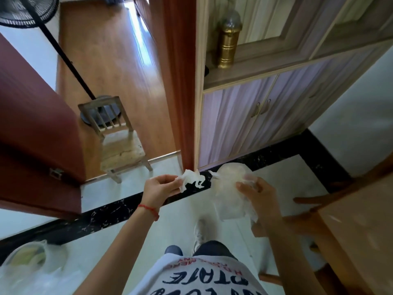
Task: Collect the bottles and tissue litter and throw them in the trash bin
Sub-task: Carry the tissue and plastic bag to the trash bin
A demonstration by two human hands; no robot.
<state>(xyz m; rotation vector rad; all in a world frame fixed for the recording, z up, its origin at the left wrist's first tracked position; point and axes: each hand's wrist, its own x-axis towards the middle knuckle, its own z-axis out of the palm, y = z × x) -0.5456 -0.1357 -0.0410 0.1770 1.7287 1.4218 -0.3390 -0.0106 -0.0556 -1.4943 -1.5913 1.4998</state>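
My left hand pinches a crumpled white tissue at chest height, over the black strip in the floor. My right hand grips a translucent plastic bag that hangs open just right of the tissue. A small gap separates the tissue from the bag. What the bag holds is blurred. No bottle and no trash bin can be made out in the view.
A small wooden chair stands in the doorway ahead, with a standing fan behind it. A cabinet with a gold container is at right. A wooden table edges in at lower right; another plastic bag lies at lower left.
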